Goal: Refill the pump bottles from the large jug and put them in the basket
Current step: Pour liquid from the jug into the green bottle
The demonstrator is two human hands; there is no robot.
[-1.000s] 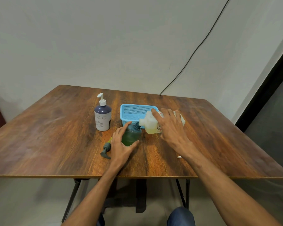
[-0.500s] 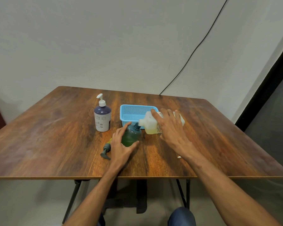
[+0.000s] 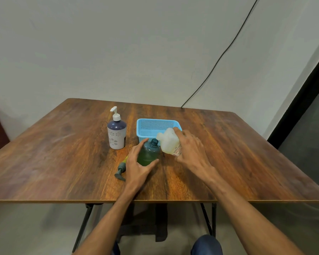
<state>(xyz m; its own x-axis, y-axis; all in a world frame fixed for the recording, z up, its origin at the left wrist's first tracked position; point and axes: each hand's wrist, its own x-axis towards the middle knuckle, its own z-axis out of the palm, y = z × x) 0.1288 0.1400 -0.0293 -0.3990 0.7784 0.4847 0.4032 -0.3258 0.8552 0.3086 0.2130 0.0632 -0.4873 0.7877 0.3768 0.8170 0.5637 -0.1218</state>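
Observation:
A dark green pump bottle [image 3: 148, 153] stands open-necked on the wooden table [image 3: 63, 153], and my left hand [image 3: 137, 163] grips its body from the left. My right hand [image 3: 191, 150] holds the pale translucent jug [image 3: 168, 142], tipped with its spout close to the green bottle's neck. The green bottle's pump head [image 3: 121, 170] lies on the table just left of my left hand. A purple and white pump bottle [image 3: 116, 134] with its pump on stands further left. The light blue basket [image 3: 155, 128] sits behind the jug with nothing in it.
A black cable [image 3: 219, 57] runs down the wall to the table's far edge. A dark doorway edge [image 3: 302, 100] stands at the right. The table's front edge lies close to me, with folding legs beneath.
My right hand has tipped the jug further over, bringing its spout down toward the green bottle's neck. My left hand stays on the green bottle.

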